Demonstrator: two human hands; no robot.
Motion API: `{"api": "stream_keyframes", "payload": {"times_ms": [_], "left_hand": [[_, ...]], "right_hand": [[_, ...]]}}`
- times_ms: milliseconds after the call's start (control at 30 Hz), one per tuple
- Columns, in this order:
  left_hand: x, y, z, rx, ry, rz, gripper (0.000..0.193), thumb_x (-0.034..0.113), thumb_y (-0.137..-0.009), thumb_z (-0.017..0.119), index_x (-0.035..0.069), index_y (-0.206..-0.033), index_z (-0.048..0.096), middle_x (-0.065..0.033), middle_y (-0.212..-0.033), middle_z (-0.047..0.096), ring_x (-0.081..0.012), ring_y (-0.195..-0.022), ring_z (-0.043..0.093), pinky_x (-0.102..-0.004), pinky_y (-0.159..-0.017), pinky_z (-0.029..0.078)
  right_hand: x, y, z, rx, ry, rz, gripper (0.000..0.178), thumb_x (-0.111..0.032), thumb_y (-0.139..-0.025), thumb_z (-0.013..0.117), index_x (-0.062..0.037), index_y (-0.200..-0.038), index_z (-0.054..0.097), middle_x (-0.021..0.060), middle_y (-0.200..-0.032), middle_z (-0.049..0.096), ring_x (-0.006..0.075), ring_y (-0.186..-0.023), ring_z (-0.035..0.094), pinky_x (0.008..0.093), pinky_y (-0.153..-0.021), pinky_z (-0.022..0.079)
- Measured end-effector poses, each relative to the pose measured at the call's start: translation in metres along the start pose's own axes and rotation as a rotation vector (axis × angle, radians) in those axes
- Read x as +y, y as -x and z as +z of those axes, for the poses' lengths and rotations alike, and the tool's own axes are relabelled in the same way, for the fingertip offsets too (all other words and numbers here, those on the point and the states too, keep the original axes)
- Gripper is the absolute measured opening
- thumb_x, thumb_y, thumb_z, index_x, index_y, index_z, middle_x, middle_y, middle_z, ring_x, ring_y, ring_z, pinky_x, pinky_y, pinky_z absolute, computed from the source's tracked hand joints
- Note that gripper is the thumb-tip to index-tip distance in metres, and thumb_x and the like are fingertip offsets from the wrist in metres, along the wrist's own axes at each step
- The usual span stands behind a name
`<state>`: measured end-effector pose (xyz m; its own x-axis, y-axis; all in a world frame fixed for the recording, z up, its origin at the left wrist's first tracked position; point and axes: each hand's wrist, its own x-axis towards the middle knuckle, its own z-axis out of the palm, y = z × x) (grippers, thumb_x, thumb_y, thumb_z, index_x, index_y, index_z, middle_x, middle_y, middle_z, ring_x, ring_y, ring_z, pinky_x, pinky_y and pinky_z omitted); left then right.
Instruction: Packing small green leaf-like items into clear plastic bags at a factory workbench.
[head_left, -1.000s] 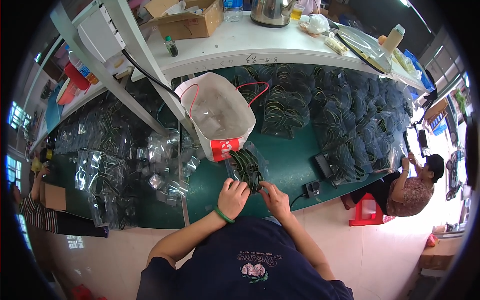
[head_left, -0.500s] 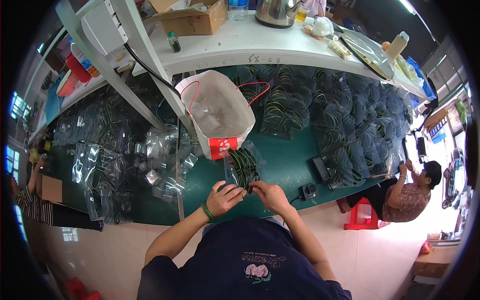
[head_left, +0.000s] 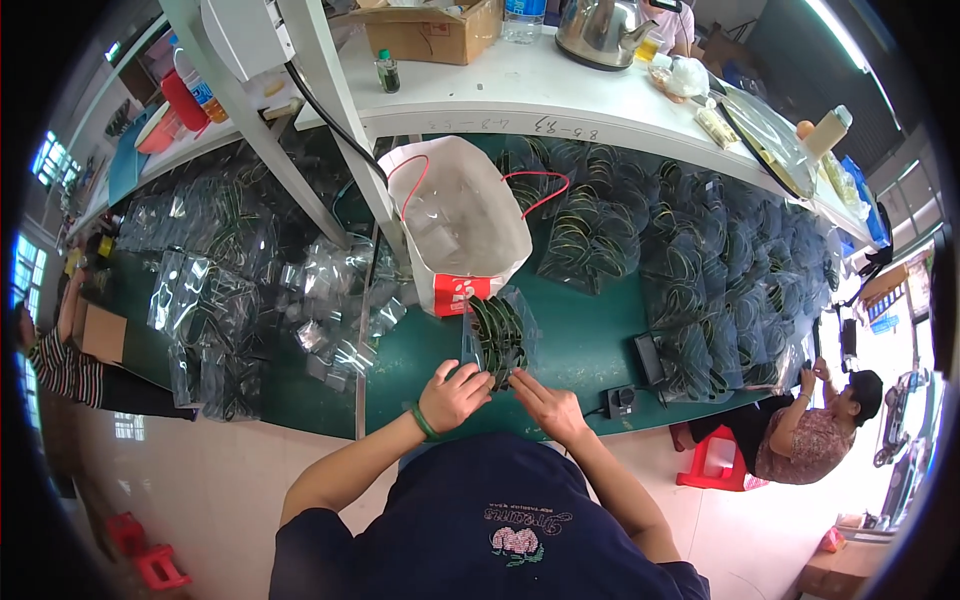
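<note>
A clear plastic bag [head_left: 498, 330] holding a row of dark curved strips with light edges lies in front of me, just below the paper bag. My left hand [head_left: 456, 398] has its fingers closed at the bag's near left corner; a green bangle circles that wrist. On the near right corner, my right hand [head_left: 549, 406] presses its fingers together against the plastic. The thumb on that side is mostly hidden. A white paper carrier bag [head_left: 520, 240] with red handles and a red front stands open beyond, with clear plastic inside.
Filled clear bags [head_left: 690, 270] cover the green table's right side. Small shiny packets [head_left: 330, 330] and more bags [head_left: 215, 340] lie left. A black adapter [head_left: 648, 358] and a small black device [head_left: 620, 402] sit near my right hand. A white shelf [head_left: 470, 90] spans behind; a person [head_left: 820, 430] sits at right.
My view has shifted, so the table sits a little to the right. My right hand's fingers have straightened along the bag's near edge, while my left hand keeps its hold.
</note>
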<state>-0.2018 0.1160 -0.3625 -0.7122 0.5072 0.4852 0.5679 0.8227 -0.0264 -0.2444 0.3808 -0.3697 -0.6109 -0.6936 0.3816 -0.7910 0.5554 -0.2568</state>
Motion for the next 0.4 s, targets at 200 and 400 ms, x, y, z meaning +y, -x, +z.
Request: {"api": "stream_keyframes", "payload": {"times_ms": [200,400], "left_hand": [[0.002,-0.003,0.001,-0.022,-0.007,0.002,0.029,0.033,-0.089,0.081,0.017,-0.113,0.078,0.0074,-0.114,0.070,-0.0165,-0.119,0.061,-0.0474,-0.111,0.039],[0.004,-0.002,0.004,-0.045,0.062,0.041,0.019,0.027,-0.089,0.080,0.016,-0.105,0.079,0.0081,-0.110,0.069,-0.0178,-0.119,0.060,-0.0478,-0.110,0.041]], "right_hand": [[0.026,0.010,0.013,0.051,-0.077,-0.043,0.041,-0.014,-0.093,0.076,-0.0124,-0.134,0.071,0.0050,-0.139,0.073,0.0165,-0.060,0.069,0.0321,-0.054,0.057],[0.038,0.015,0.020,0.037,-0.111,-0.130,0.039,-0.011,-0.091,0.076,-0.0122,-0.130,0.073,0.0067,-0.137,0.074,0.0196,-0.056,0.067,0.0341,-0.053,0.056]]}}
